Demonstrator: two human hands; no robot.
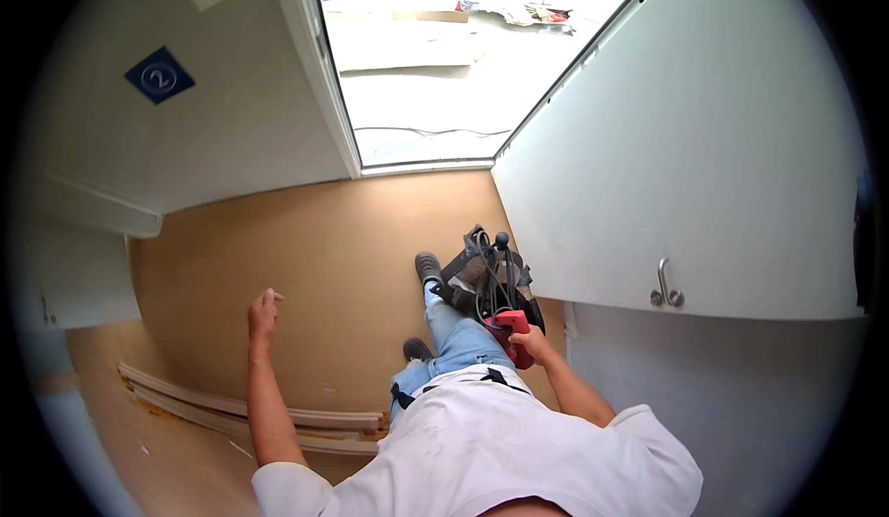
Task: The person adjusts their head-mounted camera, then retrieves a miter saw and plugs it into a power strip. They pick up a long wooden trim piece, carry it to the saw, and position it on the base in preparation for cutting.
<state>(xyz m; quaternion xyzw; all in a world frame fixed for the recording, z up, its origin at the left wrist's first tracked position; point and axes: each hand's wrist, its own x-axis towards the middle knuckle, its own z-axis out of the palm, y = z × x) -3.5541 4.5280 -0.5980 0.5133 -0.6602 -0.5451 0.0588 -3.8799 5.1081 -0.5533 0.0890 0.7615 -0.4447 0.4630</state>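
My right hand [531, 343] is closed around the handle of a red corded tool [512, 321], low beside my right leg. Its exact kind is not clear, since my hand and the things around it cover part of it. Right in front of it is a dark bag [477, 281] with looped grey cables and a black knob-ended piece [502, 239], close to my right leg. My left hand [264, 311] hangs out to the left over the floor, nothing visible in it, fingers loosely bent and one sticking out.
Ahead, a doorway opens onto a bright outside with litter and boards [398, 40]. The white door [685, 146] stands swung out on the right, with a metal handle [665, 285]. Long wooden strips [315, 419] lie on the brown floor [306, 239] at left. A blue sign [159, 76] marks the left wall.
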